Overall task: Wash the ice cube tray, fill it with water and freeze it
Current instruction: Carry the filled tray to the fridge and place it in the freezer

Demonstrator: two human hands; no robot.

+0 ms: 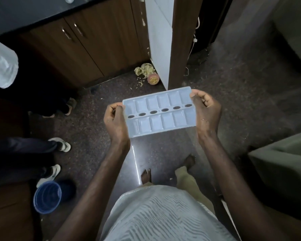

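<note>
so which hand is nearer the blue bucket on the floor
Left. The left hand grips the ice cube tray's left end, on the same side as the blue bucket at lower left. The right hand holds the opposite end, farther away.

The ice cube tray [159, 111] hides both hands' fingers beneath its short ends. Left of the tray, two bystanders are cut off above the legs; whether its cells hold water is unclear.

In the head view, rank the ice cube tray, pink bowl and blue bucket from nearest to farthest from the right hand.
1. Ice cube tray: held by the right hand.
2. Pink bowl: floor, ahead-left by the wall corner.
3. Blue bucket: floor, far left.
</note>
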